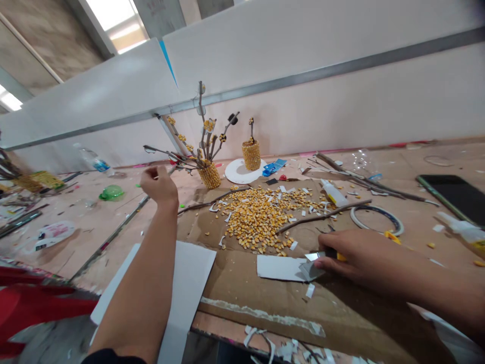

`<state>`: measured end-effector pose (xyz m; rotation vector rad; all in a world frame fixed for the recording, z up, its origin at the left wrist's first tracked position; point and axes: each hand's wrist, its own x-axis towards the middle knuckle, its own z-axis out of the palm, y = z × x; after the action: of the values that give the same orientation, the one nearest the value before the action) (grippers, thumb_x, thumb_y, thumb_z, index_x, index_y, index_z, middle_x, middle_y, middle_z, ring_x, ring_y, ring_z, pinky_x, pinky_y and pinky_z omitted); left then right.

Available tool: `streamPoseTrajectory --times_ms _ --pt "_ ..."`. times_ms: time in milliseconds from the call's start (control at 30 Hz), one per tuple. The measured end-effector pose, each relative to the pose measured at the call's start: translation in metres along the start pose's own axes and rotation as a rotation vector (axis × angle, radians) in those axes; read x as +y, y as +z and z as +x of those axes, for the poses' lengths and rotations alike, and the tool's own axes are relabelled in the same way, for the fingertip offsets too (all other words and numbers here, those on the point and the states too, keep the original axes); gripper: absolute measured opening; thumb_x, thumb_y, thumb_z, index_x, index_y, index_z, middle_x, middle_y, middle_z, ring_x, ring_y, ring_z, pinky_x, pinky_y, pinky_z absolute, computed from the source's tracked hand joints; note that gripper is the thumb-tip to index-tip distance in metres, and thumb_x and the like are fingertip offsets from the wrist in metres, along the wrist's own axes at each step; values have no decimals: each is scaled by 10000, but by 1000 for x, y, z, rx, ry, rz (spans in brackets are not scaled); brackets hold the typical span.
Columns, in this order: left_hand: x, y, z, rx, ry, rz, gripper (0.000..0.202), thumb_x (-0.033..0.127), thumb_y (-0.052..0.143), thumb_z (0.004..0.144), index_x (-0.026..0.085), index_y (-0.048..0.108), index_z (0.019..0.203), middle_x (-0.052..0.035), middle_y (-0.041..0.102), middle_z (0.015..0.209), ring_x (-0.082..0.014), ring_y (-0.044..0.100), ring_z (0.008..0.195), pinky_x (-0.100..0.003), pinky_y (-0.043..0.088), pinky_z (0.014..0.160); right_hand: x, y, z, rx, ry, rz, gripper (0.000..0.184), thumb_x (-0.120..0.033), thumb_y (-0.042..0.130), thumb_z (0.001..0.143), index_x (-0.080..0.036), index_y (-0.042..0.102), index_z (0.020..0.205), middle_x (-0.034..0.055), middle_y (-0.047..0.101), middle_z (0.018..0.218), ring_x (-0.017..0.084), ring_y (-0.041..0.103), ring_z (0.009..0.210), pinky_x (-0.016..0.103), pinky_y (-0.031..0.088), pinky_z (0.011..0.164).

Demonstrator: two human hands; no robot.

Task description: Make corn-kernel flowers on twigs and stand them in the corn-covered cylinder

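My right hand (356, 255) is closed around a utility knife (332, 254) with a black and yellow handle. Its blade lies over the right end of a white card strip (280, 267), which rests on the brown cardboard sheet (235, 280). My left hand (161, 186) is raised at the left, its fingers curled together; whatever they may pinch is hidden. Just beyond that hand, a corn-covered pot (209, 175) holds upright twigs with yellow and black kernel flowers. A heap of corn kernels (257, 217) spreads between my hands.
White card sheets (191, 283) lie under my left forearm. A bare stick (322, 216), a tape roll (377, 220), a glue bottle (333, 193) and a phone (454, 197) are on the right. A smaller corn-covered pot (251, 154) stands on a white disc (238, 172) by the wall.
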<state>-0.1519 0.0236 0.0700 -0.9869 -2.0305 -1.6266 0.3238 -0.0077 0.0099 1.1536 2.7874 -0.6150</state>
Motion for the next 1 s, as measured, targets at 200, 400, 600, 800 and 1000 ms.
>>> streamPoseTrajectory --times_ms 200,400,600,800,1000 --pt "37 -10 -20 393 137 -153 160 127 357 884 259 294 818 -37 423 846 -228 531 863 -432 489 867 1 -12 0 36 -13 -8 338 -474 493 1044 -227 646 871 75 728 831 228 637 747 301 282 619" --pt "91 -14 -91 117 514 -364 82 332 459 884 259 428 903 -56 449 931 -268 509 926 -468 461 877 -5 -26 0 66 -12 55 311 -425 520 1037 -213 626 835 55 701 788 187 582 696 293 279 605" --pt "131 -26 -175 -1003 845 -302 65 277 649 874 265 708 849 9 686 709 -159 621 613 -299 496 618 -5 -35 -2 57 36 78 292 -432 532 1032 -222 620 848 47 711 813 185 576 703 285 285 608" --pt "144 -27 -219 -1422 857 -41 276 460 774 850 206 750 955 -85 750 929 -249 684 803 -353 487 666 7 -46 -4 110 133 54 258 -300 435 1051 -213 599 872 70 707 855 199 571 743 289 304 648" --pt "144 -27 -234 -1424 972 -37 185 369 692 918 204 769 887 -102 715 879 -262 656 831 -382 492 724 5 -49 -5 123 113 78 200 -272 437 1053 -208 574 921 77 713 946 195 594 794 280 328 663"
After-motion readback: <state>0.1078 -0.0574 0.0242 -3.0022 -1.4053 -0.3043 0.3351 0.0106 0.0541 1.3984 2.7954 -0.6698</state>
